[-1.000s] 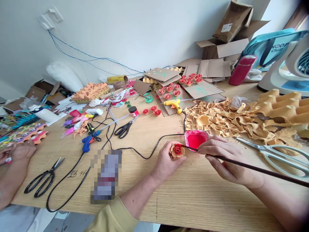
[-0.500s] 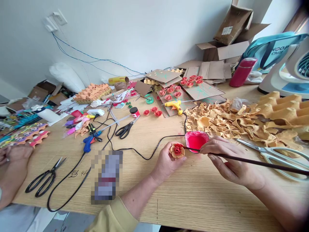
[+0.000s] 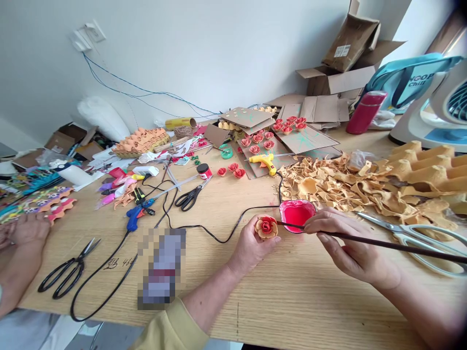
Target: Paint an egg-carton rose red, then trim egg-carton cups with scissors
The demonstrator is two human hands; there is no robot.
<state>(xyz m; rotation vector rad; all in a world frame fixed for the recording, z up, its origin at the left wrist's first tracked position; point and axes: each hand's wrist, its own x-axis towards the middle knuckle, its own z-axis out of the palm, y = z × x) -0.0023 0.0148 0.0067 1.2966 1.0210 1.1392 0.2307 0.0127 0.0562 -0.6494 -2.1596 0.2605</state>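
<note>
Flower [image 3: 266, 227] held in L hand [image 3: 250, 246], fingers curled under, prob. so petals are left exposed. Brush [image 3: 379, 242] pinched by R hand [image 3: 346, 250], tip at petals; dish [image 3: 295, 203] set adj., prob. for short reach.

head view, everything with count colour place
flower: 1, tan and red, centre
paintbrush: 1, dark, right of flower
dish: 1, pink-red, behind paintbrush
scissors: 3, black or pale, left, middle, right
glue guns: 2, blue left, yellow centre
other flowers: many, red, centre back
scraps: many, tan, right
flask: 1, red, back right
bag: 1, teal, behind flask
fan: 1, white, far right
clutter: uncountable, mixed colours, left
co-worker's hands: 2, bare, far left
left hand: 1, bare, holding flower
right hand: 1, bare, holding paintbrush
</note>
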